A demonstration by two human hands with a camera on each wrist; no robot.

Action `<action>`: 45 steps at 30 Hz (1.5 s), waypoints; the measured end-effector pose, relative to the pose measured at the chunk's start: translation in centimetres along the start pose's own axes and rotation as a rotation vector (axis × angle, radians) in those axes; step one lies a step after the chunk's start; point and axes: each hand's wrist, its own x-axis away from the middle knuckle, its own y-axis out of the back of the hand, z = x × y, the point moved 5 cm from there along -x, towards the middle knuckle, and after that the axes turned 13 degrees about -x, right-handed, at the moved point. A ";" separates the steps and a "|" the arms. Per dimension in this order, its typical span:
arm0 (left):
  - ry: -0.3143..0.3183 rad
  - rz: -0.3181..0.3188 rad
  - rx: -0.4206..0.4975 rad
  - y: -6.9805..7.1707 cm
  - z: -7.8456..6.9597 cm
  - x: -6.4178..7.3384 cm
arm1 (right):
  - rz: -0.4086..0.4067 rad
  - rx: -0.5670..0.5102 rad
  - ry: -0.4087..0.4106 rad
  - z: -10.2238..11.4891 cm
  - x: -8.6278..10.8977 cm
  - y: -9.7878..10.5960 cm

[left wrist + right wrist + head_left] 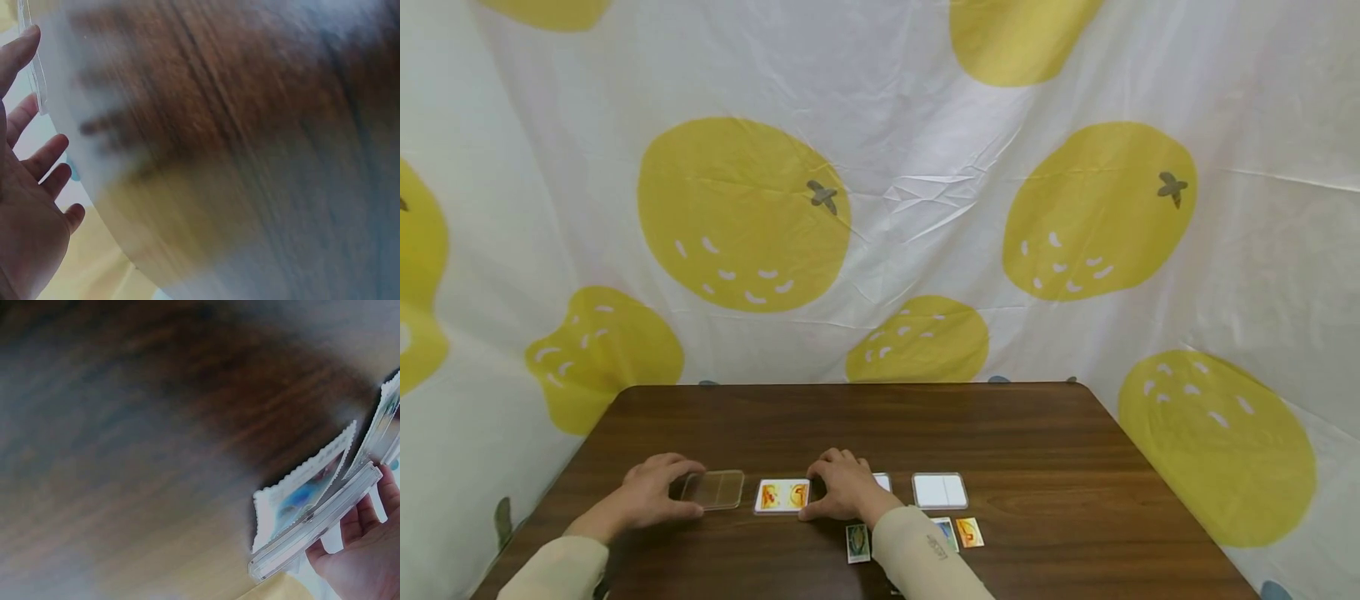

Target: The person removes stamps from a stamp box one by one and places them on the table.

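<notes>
In the head view my left hand (655, 492) holds the left end of a flat clear plastic case (721, 492), thumb on the near edge and fingers on the far edge. The left wrist view shows the left thumb (19, 56) against the case's rim (39, 81). My right hand (844, 490) grips the right end of a similar case holding two orange stamps (784, 496) in the same way. A white-backed case (883, 481) is partly hidden behind the right hand. Fingers show beyond a clear case edge (312, 528) in the right wrist view.
Another white-backed case (940, 491) lies at the right of the row. Nearer lie a green stamp (857, 544), a blue stamp (947, 533) partly under the right sleeve, and an orange stamp (970, 532). The brown table (1037, 450) meets a fruit-print curtain (917, 250).
</notes>
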 end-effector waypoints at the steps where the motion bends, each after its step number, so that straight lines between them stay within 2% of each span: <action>1: 0.004 0.004 -0.002 -0.1 0.1 0.1 | 0.002 0.001 -0.001 0.0 0.0 0.0; 7: 0.037 0.039 0.000 -0.4 0.3 0.1 | 0.001 0.002 0.000 0.0 0.0 -0.1; 16: 0.046 0.014 0.009 -0.2 -0.4 -0.6 | 0.003 -0.002 0.006 -0.2 -0.1 -0.1; 21: 0.039 0.009 0.014 -0.1 -1.1 -1.1 | -0.002 -0.004 0.008 -0.3 0.0 -0.1; 39: -0.026 0.008 0.118 -0.2 -4.9 -3.3 | 0.009 -0.043 0.005 -0.1 0.2 0.0; 45: -0.020 -0.001 0.148 -0.5 -5.5 -3.8 | 0.000 -0.035 -0.002 0.0 0.1 -0.1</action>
